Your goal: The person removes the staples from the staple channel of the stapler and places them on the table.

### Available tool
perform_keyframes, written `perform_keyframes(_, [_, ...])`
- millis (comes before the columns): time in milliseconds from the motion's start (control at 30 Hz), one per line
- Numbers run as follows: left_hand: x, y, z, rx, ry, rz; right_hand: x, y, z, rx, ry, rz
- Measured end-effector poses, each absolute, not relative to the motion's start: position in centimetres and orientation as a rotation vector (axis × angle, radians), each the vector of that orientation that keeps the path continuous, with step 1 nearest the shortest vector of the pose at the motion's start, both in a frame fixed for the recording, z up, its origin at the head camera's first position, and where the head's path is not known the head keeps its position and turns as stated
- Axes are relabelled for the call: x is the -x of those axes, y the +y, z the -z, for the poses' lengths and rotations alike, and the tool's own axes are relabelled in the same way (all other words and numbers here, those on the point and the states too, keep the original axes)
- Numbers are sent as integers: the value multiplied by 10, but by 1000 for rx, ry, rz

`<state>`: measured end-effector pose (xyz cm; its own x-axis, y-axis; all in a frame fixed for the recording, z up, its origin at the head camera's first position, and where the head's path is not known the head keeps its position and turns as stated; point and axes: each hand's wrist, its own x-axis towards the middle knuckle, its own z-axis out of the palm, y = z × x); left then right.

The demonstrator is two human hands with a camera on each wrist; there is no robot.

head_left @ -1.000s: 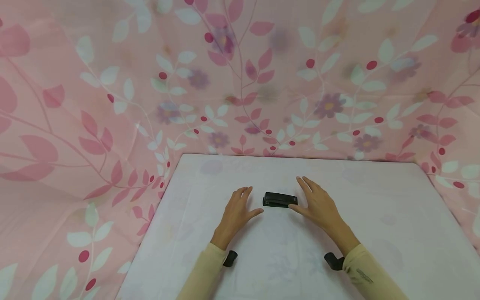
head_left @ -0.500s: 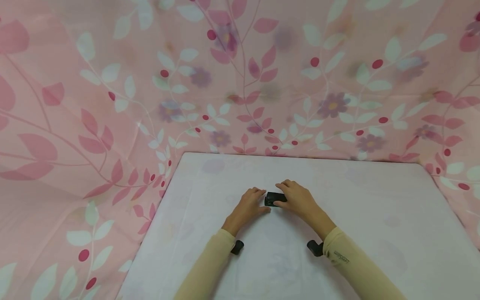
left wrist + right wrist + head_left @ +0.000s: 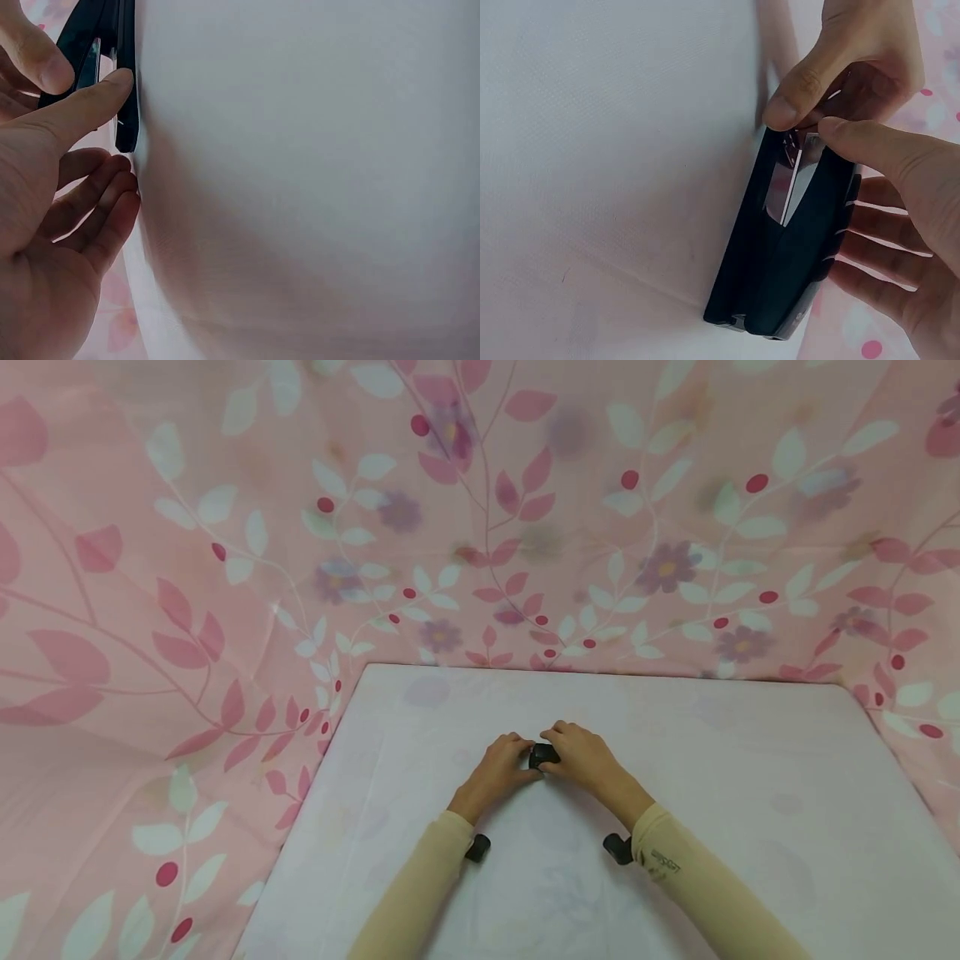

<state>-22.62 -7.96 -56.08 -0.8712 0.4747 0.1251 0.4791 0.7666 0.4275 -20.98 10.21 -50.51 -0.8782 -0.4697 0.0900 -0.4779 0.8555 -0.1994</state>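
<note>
1. Right hand [image 3: 934, 191] gripped black stapler [image 3: 780, 255], thumb on near side, fingers along far side.
2. Left hand [image 3: 864, 52] had thumb at stapler's left end.
3. White tabletop [image 3: 607, 165] lay underneath, pink patterned cloth [image 3: 943, 75] farther off.

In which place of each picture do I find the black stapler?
Head: the black stapler appears slightly right of and below centre.
Left wrist: upper left, cut off by the top edge.
Right wrist: right of and below centre, slanting.
Shared landmark: the white table, visible in all three.
</note>
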Motion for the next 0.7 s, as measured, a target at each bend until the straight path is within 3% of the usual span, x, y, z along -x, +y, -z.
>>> perform_keyframes(700, [233, -79, 560, 849, -2919, 791, 220, 95, 509, -774, -3048, -299])
